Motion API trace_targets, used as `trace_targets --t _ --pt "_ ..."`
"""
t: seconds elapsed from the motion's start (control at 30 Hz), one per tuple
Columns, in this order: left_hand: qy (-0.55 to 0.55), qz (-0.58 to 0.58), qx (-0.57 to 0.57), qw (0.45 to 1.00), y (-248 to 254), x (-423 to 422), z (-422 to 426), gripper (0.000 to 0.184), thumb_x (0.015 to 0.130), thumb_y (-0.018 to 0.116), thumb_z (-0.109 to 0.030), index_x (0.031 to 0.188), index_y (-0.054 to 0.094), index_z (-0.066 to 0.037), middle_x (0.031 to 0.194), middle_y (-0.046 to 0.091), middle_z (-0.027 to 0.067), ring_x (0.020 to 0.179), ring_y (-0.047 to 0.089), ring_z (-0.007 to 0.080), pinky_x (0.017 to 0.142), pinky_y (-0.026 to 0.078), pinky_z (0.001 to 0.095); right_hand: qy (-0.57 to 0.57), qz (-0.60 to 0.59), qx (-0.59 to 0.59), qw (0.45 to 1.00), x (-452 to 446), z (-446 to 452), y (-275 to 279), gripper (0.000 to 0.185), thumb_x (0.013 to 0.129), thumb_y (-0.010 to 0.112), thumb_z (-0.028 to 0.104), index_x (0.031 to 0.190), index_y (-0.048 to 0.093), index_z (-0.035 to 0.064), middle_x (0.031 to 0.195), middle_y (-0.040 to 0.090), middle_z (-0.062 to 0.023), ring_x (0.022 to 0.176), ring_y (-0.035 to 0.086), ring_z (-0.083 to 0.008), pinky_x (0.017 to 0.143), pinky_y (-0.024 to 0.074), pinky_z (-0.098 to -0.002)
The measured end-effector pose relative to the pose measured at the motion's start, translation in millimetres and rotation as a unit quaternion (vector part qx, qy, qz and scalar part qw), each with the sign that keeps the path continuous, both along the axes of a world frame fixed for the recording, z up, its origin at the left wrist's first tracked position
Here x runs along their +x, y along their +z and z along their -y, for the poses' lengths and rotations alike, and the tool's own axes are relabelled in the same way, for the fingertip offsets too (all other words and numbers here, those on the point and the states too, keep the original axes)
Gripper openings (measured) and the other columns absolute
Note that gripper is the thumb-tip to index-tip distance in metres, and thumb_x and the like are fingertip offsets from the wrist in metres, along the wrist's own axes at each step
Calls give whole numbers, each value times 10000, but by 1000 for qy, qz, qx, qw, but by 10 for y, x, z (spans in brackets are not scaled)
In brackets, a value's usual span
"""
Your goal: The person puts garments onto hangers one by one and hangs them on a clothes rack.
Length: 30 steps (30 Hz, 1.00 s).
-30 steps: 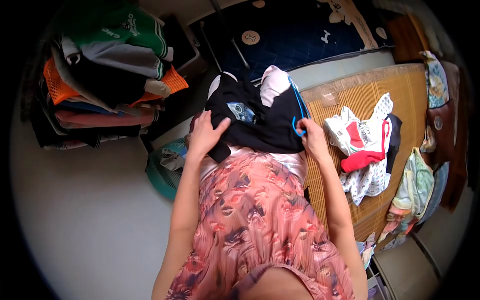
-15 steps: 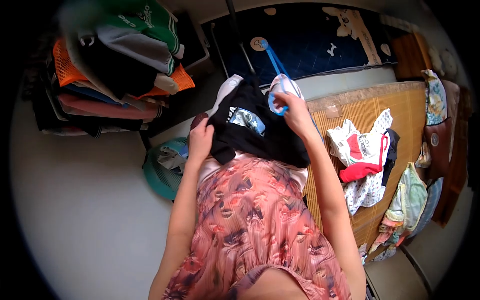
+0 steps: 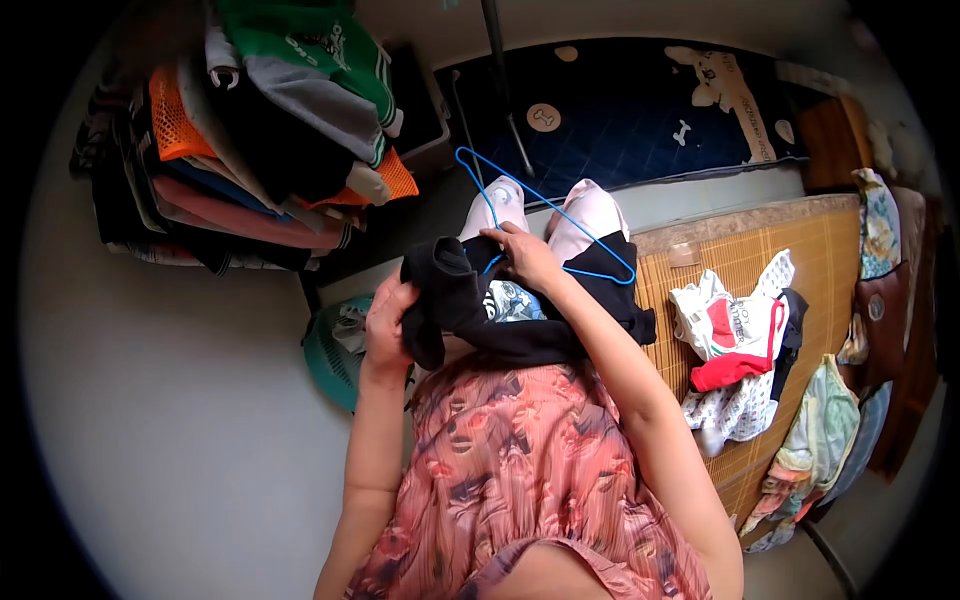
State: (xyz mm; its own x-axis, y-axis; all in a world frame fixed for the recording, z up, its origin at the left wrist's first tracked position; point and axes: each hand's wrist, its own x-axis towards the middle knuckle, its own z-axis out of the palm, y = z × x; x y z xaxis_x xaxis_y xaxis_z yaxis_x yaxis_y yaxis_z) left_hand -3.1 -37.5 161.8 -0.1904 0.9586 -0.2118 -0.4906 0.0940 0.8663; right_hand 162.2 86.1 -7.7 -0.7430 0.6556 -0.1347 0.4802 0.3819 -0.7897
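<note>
Across my lap lies a black long-sleeved top (image 3: 540,340) with a blue-and-white print on its front. My left hand (image 3: 388,315) is closed on the bunched upper part of this top, lifting it at the left. A blue clothes hanger (image 3: 590,232) is pinched in my right hand (image 3: 528,256) over the middle of the top. The hanger's left end passes behind or into the black cloth; I cannot tell which. Part of the print is covered by folds.
A tall pile of clothes (image 3: 270,150) hangs at upper left. Below it stands a green basket (image 3: 335,365) with cloth inside. To the right, a bamboo mat (image 3: 660,350) carries a white shirt with red (image 3: 725,325). A dark blue mat (image 3: 620,110) lies at the back.
The blue hanger has swung from the right to the middle, over the black top, with my right hand. My left hand has gathered and raised the top's cloth.
</note>
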Motion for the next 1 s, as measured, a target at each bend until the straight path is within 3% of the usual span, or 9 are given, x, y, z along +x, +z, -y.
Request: trace_targets --t 0.07,0.2,0.3,0.37,0.43,0.63,0.8,0.87,1.0 --pt "-21 69 2 997 33 -15 -33 355 926 474 -142 1208 545 60 1138 620 119 1065 585 172 948 449 283 -19 12 20 1000 49 -19 -90 392 711 688 86 1099 627 87 1015 624 -142 960 611 -356 821 494 -435" --pt "-108 -202 -55 972 39 -212 -157 373 812 657 -31 1168 557 21 1072 628 63 988 571 122 900 450 258 -184 -80 8 980 395 -315 477 237 740 619 23 972 663 44 944 655 -151 928 626 -332 826 491 -381" --pt "-85 -394 -111 909 -52 -476 -388 302 799 683 1 1083 577 4 1012 631 29 936 549 90 848 453 255 -300 -220 28 928 1005 -803 1049 136 833 652 74 956 648 18 783 622 -17 691 564 -90 627 465 -241" --pt "20 -371 -35 928 85 -498 -620 283 762 657 70 1026 583 3 948 621 30 885 564 117 829 457 259 -356 -240 35 903 1330 -864 1694 63 874 629 84 937 634 80 669 502 61 516 403 -7 454 285 -168" --pt "66 -532 130 834 377 -515 -887 306 741 617 114 1022 581 0 954 609 29 904 565 126 835 448 252 -382 -294 100 871 1530 -817 2166 88 881 634 90 968 630 84 685 503 65 528 396 -9 466 279 -164" --pt "116 -508 376 767 1121 -568 -1424 295 804 558 104 1085 607 26 1031 626 36 969 578 117 879 440 234 -406 -372 198 811 1939 -465 2863 150 863 667 41 1004 617 50 647 469 77 546 379 11 477 231 -159" --pt "8 -426 286 858 1220 -689 -1105 262 908 534 -35 1149 591 51 1036 620 33 953 566 94 865 435 211 -382 -243 295 841 2167 17 2633 182 814 644 -40 987 616 8 783 547 20 617 451 -32 506 324 -186" --pt "-110 -412 151 892 1201 -768 -878 229 904 544 -60 1101 592 46 996 605 18 913 554 90 834 438 220 -342 -171 282 880 2431 336 2364 219 742 639 -68 956 609 -39 853 618 -50 740 578 -136 663 472 -266" --pt "-300 -437 -34 847 612 -589 -542 244 876 605 -119 1069 575 27 909 606 35 842 540 88 782 452 243 -294 -48 64 953 2296 885 1891 272 671 665 -84 937 651 -28 877 650 -55 705 559 -98 606 442 -223"
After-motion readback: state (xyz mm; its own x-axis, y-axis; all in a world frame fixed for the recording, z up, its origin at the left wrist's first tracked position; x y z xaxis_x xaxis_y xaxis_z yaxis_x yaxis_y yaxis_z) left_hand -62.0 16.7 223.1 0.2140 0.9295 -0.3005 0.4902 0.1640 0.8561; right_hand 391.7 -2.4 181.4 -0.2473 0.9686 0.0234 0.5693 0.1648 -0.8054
